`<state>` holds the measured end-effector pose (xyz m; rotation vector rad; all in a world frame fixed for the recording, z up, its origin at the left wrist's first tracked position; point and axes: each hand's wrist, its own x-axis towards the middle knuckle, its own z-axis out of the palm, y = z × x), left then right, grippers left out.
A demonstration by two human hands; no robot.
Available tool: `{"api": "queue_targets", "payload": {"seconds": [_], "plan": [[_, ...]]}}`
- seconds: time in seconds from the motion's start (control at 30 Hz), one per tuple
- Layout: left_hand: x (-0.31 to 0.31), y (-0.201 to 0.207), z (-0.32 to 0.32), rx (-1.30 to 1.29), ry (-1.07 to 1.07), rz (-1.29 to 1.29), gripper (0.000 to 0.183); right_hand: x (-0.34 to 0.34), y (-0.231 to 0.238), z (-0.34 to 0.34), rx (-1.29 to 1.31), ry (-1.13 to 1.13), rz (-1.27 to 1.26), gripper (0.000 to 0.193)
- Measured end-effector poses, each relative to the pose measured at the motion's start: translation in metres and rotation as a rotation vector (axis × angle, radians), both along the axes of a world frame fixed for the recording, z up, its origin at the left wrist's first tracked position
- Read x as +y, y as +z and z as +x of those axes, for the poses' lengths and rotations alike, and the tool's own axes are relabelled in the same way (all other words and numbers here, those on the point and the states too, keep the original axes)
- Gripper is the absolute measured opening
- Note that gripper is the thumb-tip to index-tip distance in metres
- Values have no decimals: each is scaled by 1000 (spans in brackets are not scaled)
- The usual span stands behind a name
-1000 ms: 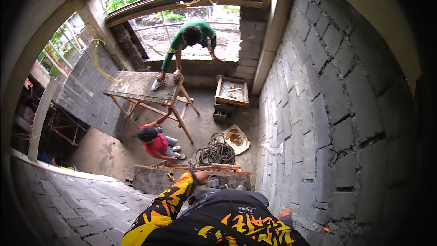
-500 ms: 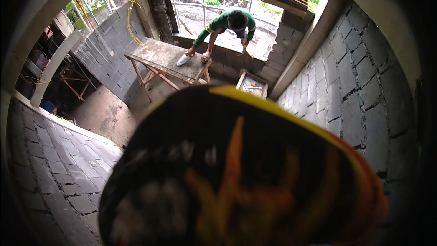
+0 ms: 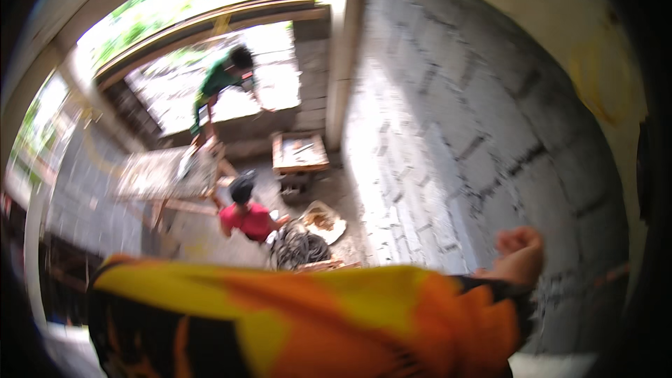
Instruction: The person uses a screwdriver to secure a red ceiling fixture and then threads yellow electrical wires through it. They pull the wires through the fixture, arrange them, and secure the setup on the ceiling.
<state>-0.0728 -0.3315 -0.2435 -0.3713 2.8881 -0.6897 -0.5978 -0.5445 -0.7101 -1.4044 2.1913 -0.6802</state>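
My left arm point(image 3: 301, 315), in a yellow, orange and black sleeve, crosses the lower part of the view from left to right. At its end my left hand point(image 3: 519, 257) is held up in front of the grey block wall point(image 3: 483, 140), with its fingers curled in. I see nothing in the hand, though it is slightly blurred. Whether it touches the wall I cannot tell. My right hand is out of view.
Below, a person in green point(image 3: 217, 84) leans at a wooden work table point(image 3: 150, 173) by the window opening. Another person in red point(image 3: 250, 222) is near a dark coiled bundle point(image 3: 301, 246) and an open pale sack point(image 3: 334, 227). A wooden tray-topped stand point(image 3: 301, 166) is near the corner.
The view has swung to the right, showing more of the right wall. My sleeve has shifted lower, and my left hand and the person in red have come into view.
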Motion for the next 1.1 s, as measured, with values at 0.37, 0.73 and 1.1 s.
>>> {"api": "queue_targets", "payload": {"seconds": [0.37, 0.73, 1.1], "plan": [[12, 12, -3, -11, -81, -42, 24, 138, -113, -13, -129, -103, 270, 24], [-6, -21, 10, 71, -124, -44, 25, 163, -200, 173, -447, 75, 509, 23], [-123, -382, 83, 897, 618, 1293, 26, -10, 221, 245, -854, 485, -753, 39]]}}
